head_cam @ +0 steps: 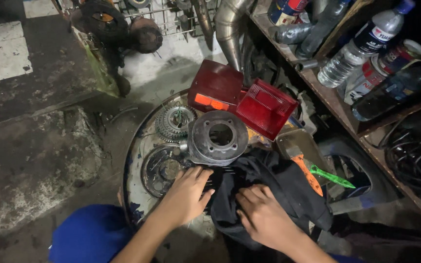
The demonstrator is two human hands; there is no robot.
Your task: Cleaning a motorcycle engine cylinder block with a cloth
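Down on the round metal drum top (137,146) we see both hands working a black cloth (269,185). Our left hand (188,192) lies flat, fingers spread and apart, on the cloth's left edge, where dark fins of some part peek out; what that part is stays hidden under the fabric. Our right hand (264,216) presses on the cloth with fingers bent, and we cannot tell whether it pinches the fabric or only rests. Just above sits a grey finned cylinder (219,137), beside a toothed sprocket (174,122) and a rusty round plate (162,168). Red lamp lenses (266,108) lean behind. An orange-handled tool (308,173) is half covered by the cloth.
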